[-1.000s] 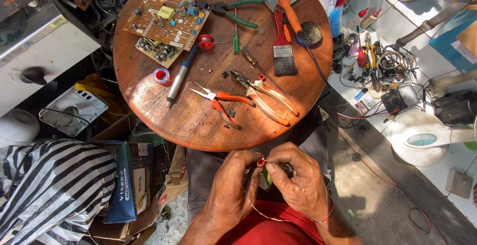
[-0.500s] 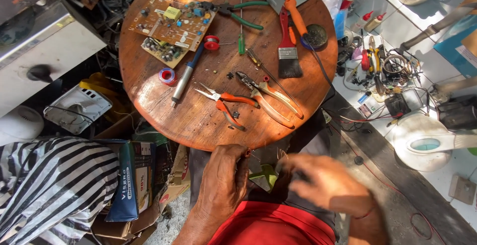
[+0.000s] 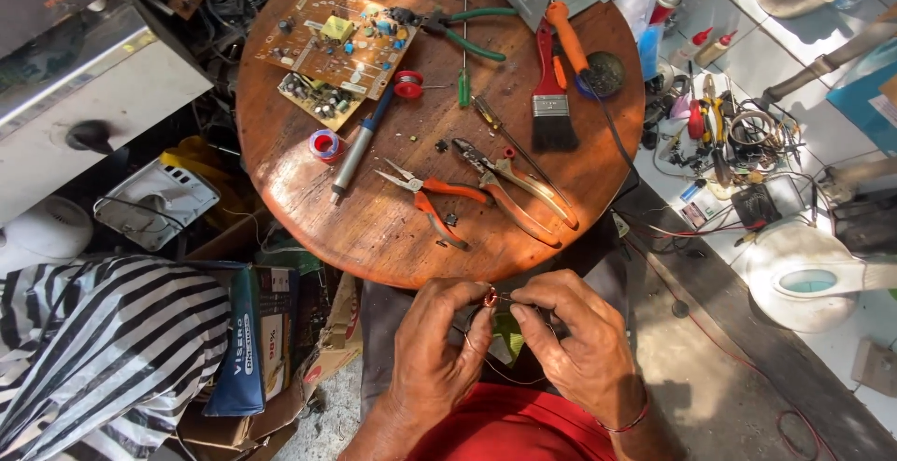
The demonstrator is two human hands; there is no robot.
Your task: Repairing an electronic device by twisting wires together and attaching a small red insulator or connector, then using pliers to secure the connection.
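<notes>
My left hand (image 3: 441, 349) and my right hand (image 3: 577, 341) meet just below the near edge of the round wooden table (image 3: 392, 227). Between their fingertips sits a small copper wire coil (image 3: 491, 298), pinched by the left fingers. My right fingers pinch a thin copper wire (image 3: 509, 379) that runs from the coil and loops down between the hands. Something green shows behind the hands. Both hands hover over my lap.
On the table lie orange-handled pliers (image 3: 432, 201), a second pair of pliers (image 3: 519, 196), circuit boards (image 3: 338, 42), a soldering iron (image 3: 359, 140), solder rolls (image 3: 325, 143), a paintbrush (image 3: 551, 97) and green-handled pliers (image 3: 463, 29). Striped cloth (image 3: 103, 349) lies left; tools and a white kettle (image 3: 811, 276) right.
Half a second ago my right hand had swung out to the right, blurred, away from the left. Now it is back against the left hand at the coil.
</notes>
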